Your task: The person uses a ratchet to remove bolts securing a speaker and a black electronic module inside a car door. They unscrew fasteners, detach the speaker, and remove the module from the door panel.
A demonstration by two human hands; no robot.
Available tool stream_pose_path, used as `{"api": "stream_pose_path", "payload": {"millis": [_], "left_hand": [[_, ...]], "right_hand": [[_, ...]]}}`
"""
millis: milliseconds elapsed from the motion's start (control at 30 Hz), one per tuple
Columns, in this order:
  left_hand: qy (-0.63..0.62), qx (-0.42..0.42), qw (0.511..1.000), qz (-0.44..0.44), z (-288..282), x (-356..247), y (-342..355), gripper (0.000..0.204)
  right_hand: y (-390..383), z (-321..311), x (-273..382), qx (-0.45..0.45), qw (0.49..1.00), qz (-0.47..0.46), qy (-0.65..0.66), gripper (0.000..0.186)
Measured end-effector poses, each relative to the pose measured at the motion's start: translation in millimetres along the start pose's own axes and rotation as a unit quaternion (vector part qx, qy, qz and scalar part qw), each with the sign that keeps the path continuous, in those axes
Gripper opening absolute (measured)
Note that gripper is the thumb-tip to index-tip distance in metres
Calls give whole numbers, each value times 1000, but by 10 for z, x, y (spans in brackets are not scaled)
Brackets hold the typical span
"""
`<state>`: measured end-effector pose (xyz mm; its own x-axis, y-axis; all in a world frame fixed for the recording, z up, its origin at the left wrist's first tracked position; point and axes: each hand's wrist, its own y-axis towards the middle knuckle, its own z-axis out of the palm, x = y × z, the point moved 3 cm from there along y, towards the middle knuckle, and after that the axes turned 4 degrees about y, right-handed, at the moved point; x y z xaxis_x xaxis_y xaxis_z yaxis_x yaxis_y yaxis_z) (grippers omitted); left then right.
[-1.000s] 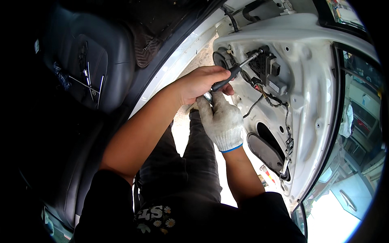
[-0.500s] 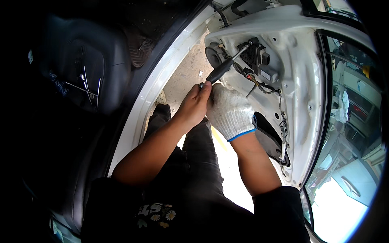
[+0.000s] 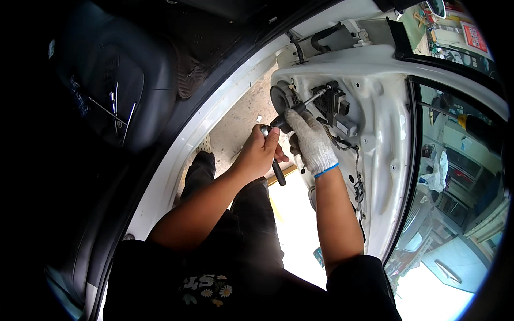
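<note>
My right hand [image 3: 313, 139], in a white knit glove with a blue cuff, is closed round the black handle of a socket driver [image 3: 316, 98]. The driver's metal shaft slants up to the black motor unit [image 3: 333, 104] on the bare white door panel [image 3: 375, 107]. My bare left hand [image 3: 256, 152] grips a ratchet wrench [image 3: 278, 174] by its metal head, against the rear end of the driver. The wrench's dark handle points down below my fingers. Whether the two tools are joined is hidden by my fingers.
A wiring harness [image 3: 357, 187] runs down the door panel beside the window glass [image 3: 450, 176]. On the left, several metal tools [image 3: 116, 115] lie on the black seat [image 3: 144, 59]. The white door sill [image 3: 182, 136] curves between seat and door.
My gloved right hand has moved up onto the driver's handle. My left hand has dropped slightly, and the ratchet wrench now shows in it. The view has shifted a little.
</note>
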<state>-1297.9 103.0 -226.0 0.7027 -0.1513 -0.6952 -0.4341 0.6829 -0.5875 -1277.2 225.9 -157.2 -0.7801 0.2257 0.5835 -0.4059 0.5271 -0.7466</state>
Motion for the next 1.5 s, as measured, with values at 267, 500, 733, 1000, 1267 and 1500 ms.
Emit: {"api": "stream_pose_path", "payload": {"millis": [267, 500, 733, 1000, 1267, 1500], "left_hand": [[104, -132, 977, 129, 73, 145, 33, 39], [55, -128, 981, 135, 155, 229, 103, 36], [-449, 160, 861, -178, -48, -122, -63, 44], [210, 13, 977, 37, -272, -124, 112, 41], [522, -84, 831, 173, -43, -206, -111, 33], [41, -137, 966, 215, -37, -265, -169, 34]], "right_hand": [[236, 153, -86, 95, 977, 42, 185, 24], [312, 97, -140, 48, 979, 69, 188, 25], [429, -14, -147, 67, 988, 1, 142, 29], [36, -155, -492, 329, 932, -49, -146, 59], [982, 548, -836, 251, 831, -380, -318, 33], [926, 1081, -500, 238, 942, -144, 187, 36]]}}
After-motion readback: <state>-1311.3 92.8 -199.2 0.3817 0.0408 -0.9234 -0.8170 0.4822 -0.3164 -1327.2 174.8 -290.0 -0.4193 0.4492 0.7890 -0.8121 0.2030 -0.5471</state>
